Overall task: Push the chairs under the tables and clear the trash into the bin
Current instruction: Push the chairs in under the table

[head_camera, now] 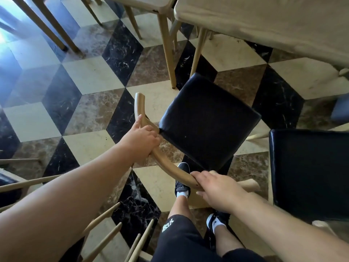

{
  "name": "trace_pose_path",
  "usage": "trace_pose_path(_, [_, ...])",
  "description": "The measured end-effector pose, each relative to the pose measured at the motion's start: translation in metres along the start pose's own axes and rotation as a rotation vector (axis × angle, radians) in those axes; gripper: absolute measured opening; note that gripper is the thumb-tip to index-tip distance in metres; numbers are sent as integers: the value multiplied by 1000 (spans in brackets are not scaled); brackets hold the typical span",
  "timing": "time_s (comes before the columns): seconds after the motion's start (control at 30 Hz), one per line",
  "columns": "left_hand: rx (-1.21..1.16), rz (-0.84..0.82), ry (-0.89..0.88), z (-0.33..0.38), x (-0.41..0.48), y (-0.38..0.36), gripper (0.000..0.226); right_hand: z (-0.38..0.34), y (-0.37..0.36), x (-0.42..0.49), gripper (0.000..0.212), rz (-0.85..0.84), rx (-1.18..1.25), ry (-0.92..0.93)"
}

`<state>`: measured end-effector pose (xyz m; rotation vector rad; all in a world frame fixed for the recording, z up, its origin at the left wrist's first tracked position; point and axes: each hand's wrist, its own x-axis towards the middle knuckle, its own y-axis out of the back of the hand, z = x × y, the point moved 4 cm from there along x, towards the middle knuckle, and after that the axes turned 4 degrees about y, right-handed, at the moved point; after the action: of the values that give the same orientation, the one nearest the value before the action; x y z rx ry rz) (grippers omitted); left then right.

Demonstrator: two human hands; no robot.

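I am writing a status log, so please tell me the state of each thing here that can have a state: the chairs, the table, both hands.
Held chair: standing out on the floor, not yet under the table, seat empty.
Second chair: also out from the table, seat empty.
Table: top bare where visible.
Left hand: closed on the curved backrest.
Right hand: closed on the same backrest.

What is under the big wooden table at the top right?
Under the table show slanted wooden legs and checkered floor. The held chair's black seat stands outside its edge. The tabletop hides whatever lies farther beneath.
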<state>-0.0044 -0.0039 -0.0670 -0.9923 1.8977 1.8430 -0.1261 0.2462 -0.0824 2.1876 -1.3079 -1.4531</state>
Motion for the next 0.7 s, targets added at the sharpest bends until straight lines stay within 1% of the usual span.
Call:
trace_pose_path(0.17, [15, 16, -62, 4, 11, 4, 34, 11, 8, -9, 62, 3, -44, 2])
trace_pose_path(0.27, [39, 13, -117, 12, 18, 2, 27, 21, 10, -14, 61, -5, -68, 14])
trace_pose_path(0.4, [46, 69, -163, 12, 31, 10, 24, 37, 13, -17, 62, 16, -61, 12])
trace_pose_path(0.6, [85, 83, -181, 3, 67, 45, 32, 60, 47, -9, 56, 110, -87, -89])
trace_pose_path(0.7, [88, 105, -206, 3, 90, 58, 29, 76, 67, -10, 50, 146, -77, -161])
